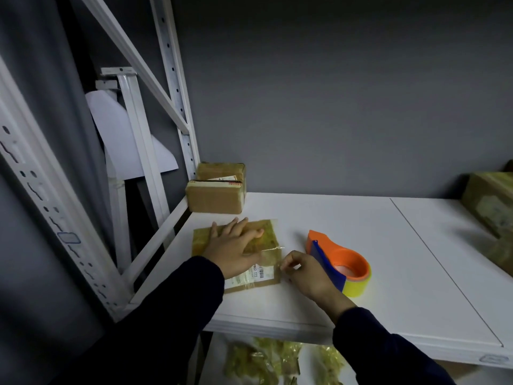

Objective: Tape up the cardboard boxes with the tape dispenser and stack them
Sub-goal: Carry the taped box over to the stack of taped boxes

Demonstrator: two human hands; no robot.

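A white shelf (361, 240) fills the head view, with a thin seam running from far to near across its right part, and a plain grey wall (333, 107) stands behind it. On the left rise the white slotted uprights of the rack (177, 87), crossed by a diagonal brace. A flat box (266, 234) lies on the near left part of the shelf, its top glossy with yellowish tape. The left hand (236, 248) lies flat on it, fingers straight and spread. The right hand (308, 273) is at the box's right edge, fingers curled, thumb and forefinger pinching a strip of clear tape (273, 250). The dispenser (341, 262), orange with a blue guard and a yellow roll, rests on the shelf just right of that hand. A stack (216, 195) of two taped boxes sits in the far left corner. Another carton (491, 207) is at the right edge, blurred. Crumpled scraps (266, 359) lie on a lower level. A white label (249, 275) on the box's near end carries a barcode and "PB02"; the rest is too small to read.
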